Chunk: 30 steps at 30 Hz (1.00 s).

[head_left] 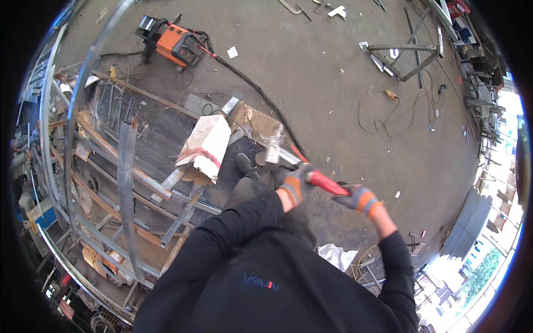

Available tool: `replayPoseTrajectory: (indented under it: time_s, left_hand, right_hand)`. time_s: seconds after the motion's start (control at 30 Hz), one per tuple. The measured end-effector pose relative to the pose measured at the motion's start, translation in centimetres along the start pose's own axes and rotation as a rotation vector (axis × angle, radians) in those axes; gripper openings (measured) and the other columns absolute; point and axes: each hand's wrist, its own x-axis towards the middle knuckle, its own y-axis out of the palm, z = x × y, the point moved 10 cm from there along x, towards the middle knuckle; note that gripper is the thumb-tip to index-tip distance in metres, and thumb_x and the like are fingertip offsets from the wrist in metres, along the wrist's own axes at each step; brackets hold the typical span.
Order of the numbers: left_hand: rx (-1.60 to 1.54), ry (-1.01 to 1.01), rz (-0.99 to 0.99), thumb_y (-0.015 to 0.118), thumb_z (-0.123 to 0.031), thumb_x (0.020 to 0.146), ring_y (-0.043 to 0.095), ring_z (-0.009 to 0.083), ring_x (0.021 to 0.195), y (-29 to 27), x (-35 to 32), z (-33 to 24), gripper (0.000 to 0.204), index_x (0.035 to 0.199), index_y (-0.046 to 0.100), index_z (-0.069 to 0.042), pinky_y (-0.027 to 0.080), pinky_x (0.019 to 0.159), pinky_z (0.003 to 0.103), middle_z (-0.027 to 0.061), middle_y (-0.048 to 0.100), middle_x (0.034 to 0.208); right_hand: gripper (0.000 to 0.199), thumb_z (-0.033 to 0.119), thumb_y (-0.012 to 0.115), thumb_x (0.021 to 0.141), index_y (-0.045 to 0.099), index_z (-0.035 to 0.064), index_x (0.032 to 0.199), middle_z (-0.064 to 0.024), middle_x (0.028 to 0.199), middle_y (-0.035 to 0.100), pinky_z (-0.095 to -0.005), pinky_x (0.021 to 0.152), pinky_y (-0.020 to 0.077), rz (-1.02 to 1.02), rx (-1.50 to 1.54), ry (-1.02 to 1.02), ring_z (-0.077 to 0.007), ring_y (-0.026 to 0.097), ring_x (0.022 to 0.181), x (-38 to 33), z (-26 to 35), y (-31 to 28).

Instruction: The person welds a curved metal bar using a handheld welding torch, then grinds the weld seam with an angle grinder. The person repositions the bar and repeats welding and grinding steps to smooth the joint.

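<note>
Both my hands wear grey and orange work gloves and grip a long-handled hammer (327, 181) with a red grip and a silvery shaft. My left hand (293, 187) is closed around it nearer the head, and my right hand (361, 200) is wrapped around the butt end. The blurred metal head points away and to the left, above the floor near my feet. Just beyond and left of the head stands a white carton (204, 145) with a red stripe. A black cable (258, 89) runs from an orange machine toward the hammer, its near end partly hidden.
The orange machine (176, 45) stands on the floor at the far left. Metal frames and bars (126, 188) crowd the left side, some upright. A welded steel frame (408, 55) lies far right, near a loose cord (391, 95). My shoe (243, 163) is beside the carton.
</note>
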Motion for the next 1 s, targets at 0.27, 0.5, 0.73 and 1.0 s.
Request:
replayPoseTrajectory:
  time_s: [0.27,0.5,0.73,1.0]
  left_hand:
    - [0.511,0.319,1.018,0.096,-0.011,0.09,0.077,0.0135,0.109,26.6,-10.7,1.5,0.046,0.13,0.073,-0.003,0.064,0.098,0.034,0.0059,0.081,0.123]
    - [0.323,0.052,0.396,0.085,-0.013,0.103,0.076,0.0215,0.12,0.2,8.1,0.8,0.036,0.136,0.075,-0.003,0.064,0.109,0.044,0.009,0.079,0.125]
    - [-0.097,-0.061,0.08,0.076,-0.003,0.101,0.077,0.0306,0.118,-29.1,44.7,-0.7,0.034,0.132,0.067,0.006,0.066,0.113,0.052,0.0146,0.077,0.119]
    - [0.029,0.042,0.032,0.077,-0.001,0.104,0.075,0.0378,0.125,-40.7,65.1,-6.6,0.036,0.136,0.063,0.011,0.067,0.112,0.059,0.0225,0.071,0.135]
  right_hand:
    - [0.037,0.026,0.099,0.082,0.077,0.0078,0.106,-0.0134,0.077,0.076,-0.0457,0.067,0.058,-0.816,-0.05,0.087,-0.0338,0.073,0.066,-18.6,-0.2,-13.6]
    - [0.036,0.043,0.097,0.08,0.075,0.016,0.092,-0.0095,0.073,0.072,-0.0489,0.06,0.054,-0.574,-0.223,-0.144,-0.0345,0.071,0.063,6.4,-7.4,3.4]
    - [0.049,0.067,0.085,0.091,0.077,0.0212,0.106,-0.0096,0.073,0.076,-0.0483,0.059,0.0554,-0.315,-0.407,-0.297,-0.032,0.077,0.064,45.7,-22.8,27.6]
    - [0.046,0.062,0.074,0.101,0.074,0.0213,0.122,-0.0104,0.087,0.08,-0.0504,0.071,0.0615,-0.243,-0.357,-0.145,-0.0349,0.081,0.082,66.3,-30.6,42.6]
